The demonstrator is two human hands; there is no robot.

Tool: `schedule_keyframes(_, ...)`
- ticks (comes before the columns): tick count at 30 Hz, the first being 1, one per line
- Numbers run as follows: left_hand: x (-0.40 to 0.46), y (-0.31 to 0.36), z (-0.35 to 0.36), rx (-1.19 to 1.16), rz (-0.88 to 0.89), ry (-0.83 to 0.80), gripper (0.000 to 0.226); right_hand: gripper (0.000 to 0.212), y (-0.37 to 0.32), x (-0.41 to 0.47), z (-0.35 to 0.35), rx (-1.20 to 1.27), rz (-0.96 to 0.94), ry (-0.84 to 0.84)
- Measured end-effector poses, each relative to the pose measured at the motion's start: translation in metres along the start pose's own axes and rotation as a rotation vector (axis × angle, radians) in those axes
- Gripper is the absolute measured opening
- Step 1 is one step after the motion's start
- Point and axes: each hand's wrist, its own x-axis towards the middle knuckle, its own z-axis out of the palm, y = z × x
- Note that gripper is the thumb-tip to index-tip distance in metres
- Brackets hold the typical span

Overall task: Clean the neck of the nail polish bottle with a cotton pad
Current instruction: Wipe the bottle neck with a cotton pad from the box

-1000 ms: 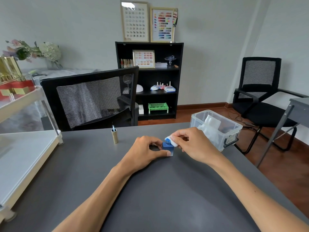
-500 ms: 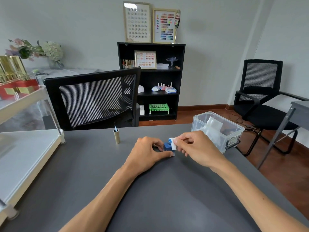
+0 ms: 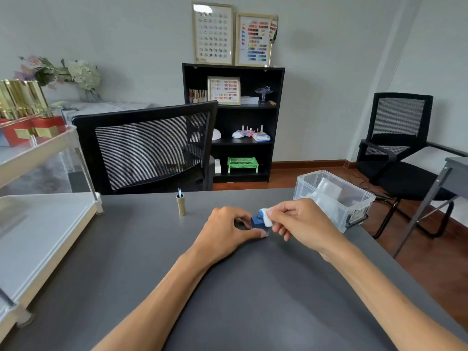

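Note:
A small blue nail polish bottle (image 3: 257, 222) stands uncapped on the grey table (image 3: 228, 300). My left hand (image 3: 225, 233) grips its base, thumb in front and fingers behind. My right hand (image 3: 301, 221) pinches a white cotton pad (image 3: 267, 216) and holds it against the right side of the bottle's neck. The bottle's gold cap (image 3: 180, 205) stands upright with its brush pointing up, to the left and a little farther back.
A clear plastic box (image 3: 336, 198) with white items sits at the table's right edge. A white tiered cart (image 3: 38, 224) stands at the left. A black mesh chair (image 3: 147, 148) is behind the table, and a second chair and desk are at the right.
The cotton pad has slid from the top of the bottle's neck down to its right side. My left hand keeps hold of the bottle. The camera view has tilted slightly.

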Motion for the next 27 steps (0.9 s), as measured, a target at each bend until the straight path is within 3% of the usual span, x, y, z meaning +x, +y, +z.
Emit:
schedule_keyframes(5,0.001,0.000,-0.002,0.001,0.027,-0.036,0.034,0.019,-0.004,0.004,0.000,0.023,0.028,-0.076)
schedule_keyframes(11,0.001,0.002,-0.002,-0.005,0.039,-0.056,0.030,0.020,-0.009,0.009,-0.006,-0.027,0.031,-0.146)
schedule_keyframes(15,0.002,0.001,-0.002,0.042,0.025,-0.048,0.035,0.020,-0.005,0.007,-0.011,-0.037,0.015,-0.149)
schedule_keyframes(23,0.003,0.002,-0.002,0.044,0.013,-0.037,0.022,0.022,0.000,0.002,-0.011,-0.049,-0.006,-0.127)
schedule_keyframes(27,0.003,-0.001,0.001,0.031,0.000,-0.012,0.030,0.020,0.002,0.003,-0.005,-0.094,-0.021,-0.099)
